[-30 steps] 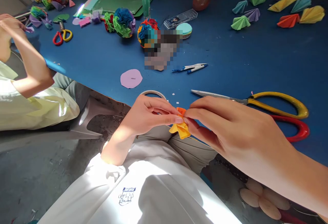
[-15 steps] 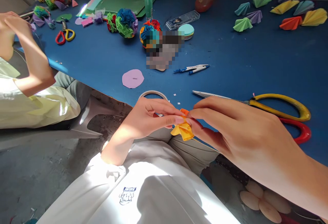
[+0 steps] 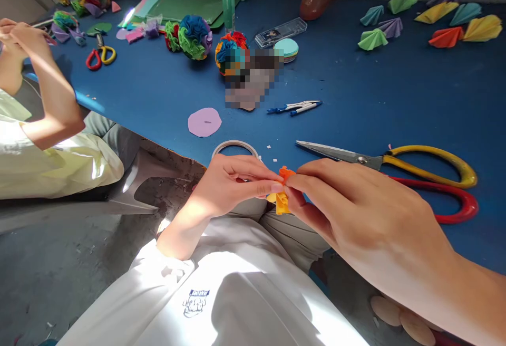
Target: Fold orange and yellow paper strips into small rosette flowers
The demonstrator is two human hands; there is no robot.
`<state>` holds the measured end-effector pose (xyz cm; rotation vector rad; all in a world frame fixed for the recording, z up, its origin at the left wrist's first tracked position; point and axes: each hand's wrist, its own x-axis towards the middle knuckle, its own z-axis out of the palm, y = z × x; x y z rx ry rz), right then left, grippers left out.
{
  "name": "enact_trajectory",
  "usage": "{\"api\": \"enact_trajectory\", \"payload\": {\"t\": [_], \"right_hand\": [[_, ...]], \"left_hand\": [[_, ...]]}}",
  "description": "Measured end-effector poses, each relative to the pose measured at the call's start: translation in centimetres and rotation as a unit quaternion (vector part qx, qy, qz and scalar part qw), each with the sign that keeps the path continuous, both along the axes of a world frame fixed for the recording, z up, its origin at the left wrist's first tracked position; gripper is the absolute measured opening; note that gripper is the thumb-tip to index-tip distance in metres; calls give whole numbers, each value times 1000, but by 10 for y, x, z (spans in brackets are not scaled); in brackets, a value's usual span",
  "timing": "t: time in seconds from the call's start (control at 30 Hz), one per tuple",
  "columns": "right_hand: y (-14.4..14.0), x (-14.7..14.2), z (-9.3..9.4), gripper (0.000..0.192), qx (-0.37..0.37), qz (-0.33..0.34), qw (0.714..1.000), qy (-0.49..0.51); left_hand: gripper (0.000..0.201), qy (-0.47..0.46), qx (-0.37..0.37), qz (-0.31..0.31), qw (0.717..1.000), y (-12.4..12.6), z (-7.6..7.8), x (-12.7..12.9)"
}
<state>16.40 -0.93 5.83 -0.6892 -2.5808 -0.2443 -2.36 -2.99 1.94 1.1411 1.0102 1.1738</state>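
Observation:
Between my two hands is a small piece of crumpled, folded paper point(image 3: 281, 204), yellow below and orange above. My left hand point(image 3: 233, 185) pinches it between thumb and fingers from the left. From the right, my right hand point(image 3: 356, 203) grips the same paper with thumb and forefinger, close to the left fingertips. The fingers cover its middle. Behind my left hand lies a roll of tape point(image 3: 236, 144), partly hidden. Large scissors point(image 3: 348, 153) with a yellow and a red handle lie beyond my right hand, which overlaps them.
On the blue table point(image 3: 356, 82) lie a purple paper disc point(image 3: 204, 122), pens point(image 3: 296, 107), ruffled paper balls point(image 3: 195, 37), a glue stick point(image 3: 228, 6) and a stack of paper circles point(image 3: 286, 49). Pleated paper pieces point(image 3: 446, 36) sit at the far right. A co-worker's arm point(image 3: 51, 82) is at left.
My right hand has shifted slightly left and down, uncovering more of the scissors. More orange shows above my fingers and less yellow below. The co-worker's hands have moved a little.

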Motion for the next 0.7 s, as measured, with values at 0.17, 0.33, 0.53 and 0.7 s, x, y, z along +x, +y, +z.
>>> {"api": "enact_trajectory", "payload": {"t": [0.17, 0.33, 0.53, 0.7], "right_hand": [[-2, 2, 1, 23, -22, -5, 1000, 2], [-2, 1, 4, 21, -69, 16, 997, 20], [3, -2, 10, 20, -115, 39, 992, 46], [3, 0, 13, 19, -82, 28, 995, 45]], "left_hand": [[16, -2, 3, -7, 1000, 2, 0, -1], [13, 24, 16, -7, 1000, -1, 1, -3], [8, 50, 45, -4, 998, -8, 5, -4], [14, 29, 34, -3, 999, -11, 4, -4]]}}
